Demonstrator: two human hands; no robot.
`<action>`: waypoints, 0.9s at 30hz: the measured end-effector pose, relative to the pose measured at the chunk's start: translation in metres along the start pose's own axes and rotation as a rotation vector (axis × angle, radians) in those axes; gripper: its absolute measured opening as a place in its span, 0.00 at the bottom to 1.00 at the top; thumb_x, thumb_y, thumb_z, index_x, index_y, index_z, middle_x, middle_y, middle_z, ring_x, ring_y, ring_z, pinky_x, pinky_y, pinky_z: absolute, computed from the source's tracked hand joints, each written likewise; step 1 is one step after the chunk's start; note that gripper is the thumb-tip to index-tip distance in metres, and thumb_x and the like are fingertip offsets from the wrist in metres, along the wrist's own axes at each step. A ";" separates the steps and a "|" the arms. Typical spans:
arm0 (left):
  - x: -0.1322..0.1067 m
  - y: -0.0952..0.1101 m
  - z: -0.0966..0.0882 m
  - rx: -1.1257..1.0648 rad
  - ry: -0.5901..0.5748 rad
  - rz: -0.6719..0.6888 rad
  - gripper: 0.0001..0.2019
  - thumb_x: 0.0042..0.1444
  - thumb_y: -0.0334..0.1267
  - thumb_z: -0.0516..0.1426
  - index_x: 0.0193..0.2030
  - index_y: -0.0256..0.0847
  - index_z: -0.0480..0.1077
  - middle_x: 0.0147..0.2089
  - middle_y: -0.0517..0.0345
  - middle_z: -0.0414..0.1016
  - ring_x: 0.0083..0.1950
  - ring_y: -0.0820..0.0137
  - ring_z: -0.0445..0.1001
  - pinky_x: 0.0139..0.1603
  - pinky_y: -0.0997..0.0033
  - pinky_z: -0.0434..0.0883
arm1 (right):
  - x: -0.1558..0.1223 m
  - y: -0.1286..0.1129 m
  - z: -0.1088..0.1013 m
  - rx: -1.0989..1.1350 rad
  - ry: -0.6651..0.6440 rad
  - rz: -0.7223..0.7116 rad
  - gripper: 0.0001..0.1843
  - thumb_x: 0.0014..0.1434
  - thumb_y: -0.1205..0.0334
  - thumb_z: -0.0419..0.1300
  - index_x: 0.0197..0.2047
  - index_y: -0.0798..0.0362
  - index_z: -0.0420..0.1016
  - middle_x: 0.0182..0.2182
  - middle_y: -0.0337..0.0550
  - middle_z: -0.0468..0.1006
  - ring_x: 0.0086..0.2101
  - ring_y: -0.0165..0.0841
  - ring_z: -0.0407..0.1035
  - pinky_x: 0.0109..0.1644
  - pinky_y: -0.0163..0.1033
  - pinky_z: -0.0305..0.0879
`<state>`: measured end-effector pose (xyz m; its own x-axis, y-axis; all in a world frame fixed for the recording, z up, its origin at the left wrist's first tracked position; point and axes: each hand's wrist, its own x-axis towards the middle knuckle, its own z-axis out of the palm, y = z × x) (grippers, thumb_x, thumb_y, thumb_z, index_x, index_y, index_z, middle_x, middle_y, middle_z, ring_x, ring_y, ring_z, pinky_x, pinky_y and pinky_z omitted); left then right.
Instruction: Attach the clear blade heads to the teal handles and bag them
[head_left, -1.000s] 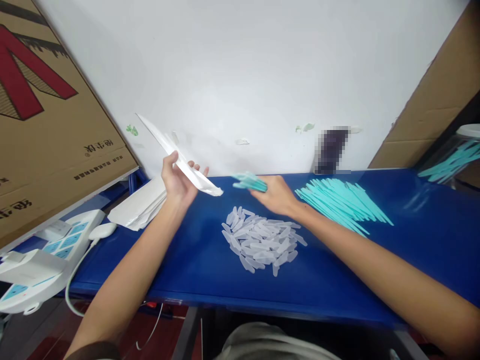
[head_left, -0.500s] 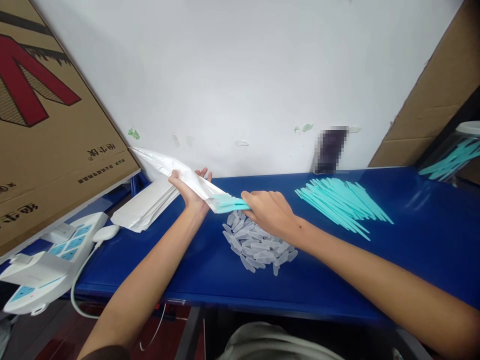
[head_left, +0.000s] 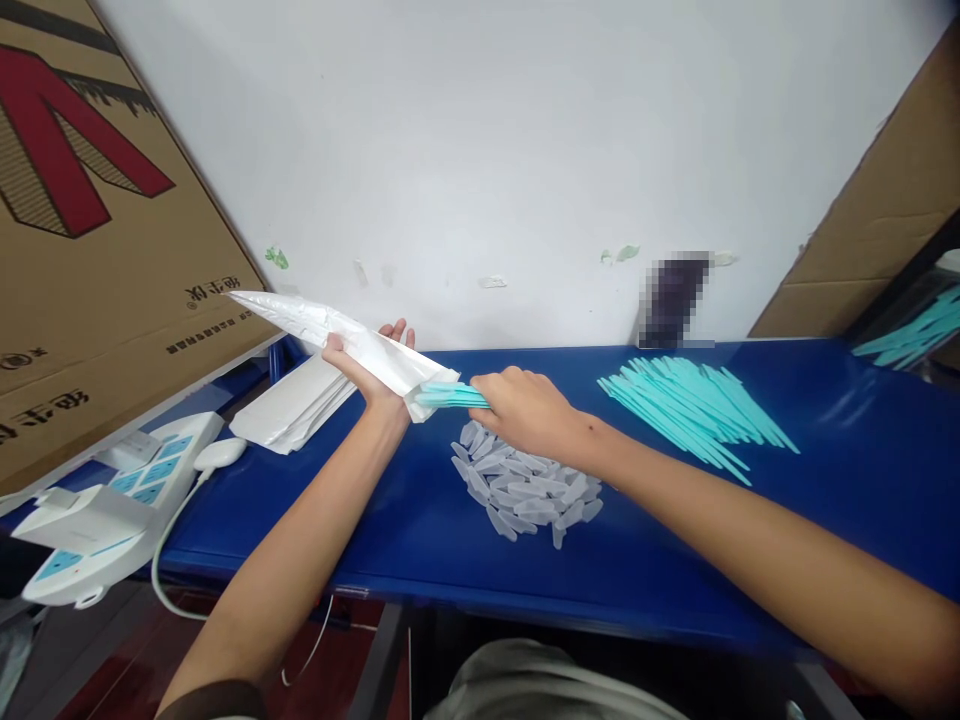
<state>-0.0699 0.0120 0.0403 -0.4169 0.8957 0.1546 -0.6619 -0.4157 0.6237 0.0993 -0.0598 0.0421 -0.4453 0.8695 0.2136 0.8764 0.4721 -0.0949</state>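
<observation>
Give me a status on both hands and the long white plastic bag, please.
Left hand grips long white plastic bag at its mouth. Right hand holds bundle of teal plastic sticks, tips inside. Nothing blocking.

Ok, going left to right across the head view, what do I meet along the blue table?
Power strips → stack of white bags → left hand holding a white bag → bunch of teal sticks gripped by the right hand → spread of teal sticks → container of teal sticks.

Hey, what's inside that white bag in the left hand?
A bundle of teal sticks, gripped by the right hand, enters the mouth of the white bag; the left hand holds the bag. How far they reach, and anything deeper, is hidden by the opaque film.
</observation>
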 end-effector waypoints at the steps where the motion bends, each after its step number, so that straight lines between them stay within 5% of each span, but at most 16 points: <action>1: 0.000 -0.002 -0.001 0.008 -0.024 -0.007 0.26 0.54 0.65 0.47 0.35 0.42 0.66 0.36 0.50 0.71 0.52 0.60 0.75 0.50 0.64 0.76 | 0.002 0.000 0.000 -0.011 0.011 0.014 0.10 0.67 0.57 0.52 0.41 0.52 0.71 0.33 0.45 0.78 0.27 0.33 0.69 0.27 0.38 0.46; 5: -0.004 -0.015 -0.004 0.015 -0.081 -0.147 0.31 0.51 0.68 0.48 0.39 0.39 0.68 0.38 0.47 0.73 0.49 0.57 0.76 0.48 0.62 0.75 | 0.012 0.008 0.002 -0.095 0.089 0.067 0.12 0.68 0.60 0.49 0.51 0.51 0.69 0.36 0.48 0.80 0.29 0.36 0.71 0.28 0.39 0.47; 9: -0.005 -0.025 -0.004 -0.022 -0.093 -0.193 0.25 0.53 0.61 0.52 0.44 0.41 0.66 0.35 0.52 0.73 0.45 0.59 0.77 0.48 0.62 0.74 | 0.014 0.029 0.004 -0.178 0.138 0.100 0.16 0.68 0.63 0.49 0.58 0.50 0.65 0.39 0.50 0.80 0.30 0.35 0.70 0.29 0.39 0.45; 13: -0.013 -0.031 -0.003 -0.042 -0.137 -0.215 0.21 0.56 0.56 0.54 0.46 0.41 0.66 0.38 0.52 0.75 0.48 0.60 0.77 0.51 0.63 0.73 | 0.006 0.041 0.006 -0.230 0.108 0.110 0.15 0.66 0.65 0.50 0.55 0.52 0.68 0.38 0.52 0.80 0.29 0.34 0.69 0.29 0.39 0.44; 17: -0.031 -0.038 -0.004 0.042 -0.337 -0.327 0.20 0.53 0.50 0.60 0.46 0.38 0.69 0.43 0.48 0.77 0.54 0.56 0.75 0.53 0.62 0.73 | 0.001 0.044 0.003 -0.108 0.045 0.166 0.13 0.64 0.62 0.53 0.50 0.56 0.71 0.38 0.53 0.79 0.31 0.36 0.70 0.28 0.39 0.47; 22: -0.044 -0.049 -0.011 0.127 -0.438 -0.323 0.18 0.51 0.48 0.62 0.46 0.41 0.71 0.50 0.49 0.78 0.58 0.53 0.73 0.52 0.59 0.73 | 0.012 0.057 -0.031 0.149 0.025 0.141 0.30 0.56 0.64 0.62 0.62 0.59 0.67 0.45 0.54 0.79 0.37 0.36 0.72 0.33 0.37 0.59; 27: -0.047 -0.054 -0.011 0.277 -0.506 -0.309 0.22 0.57 0.54 0.56 0.46 0.38 0.74 0.50 0.44 0.78 0.53 0.53 0.77 0.47 0.60 0.72 | 0.037 0.049 -0.079 0.058 -0.012 -0.048 0.27 0.55 0.68 0.63 0.59 0.54 0.74 0.44 0.48 0.80 0.38 0.35 0.73 0.37 0.36 0.62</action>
<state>-0.0214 -0.0096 -0.0093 0.1562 0.9591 0.2361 -0.4907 -0.1321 0.8612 0.1403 -0.0153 0.1219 -0.4890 0.8472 0.2075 0.8420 0.5206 -0.1413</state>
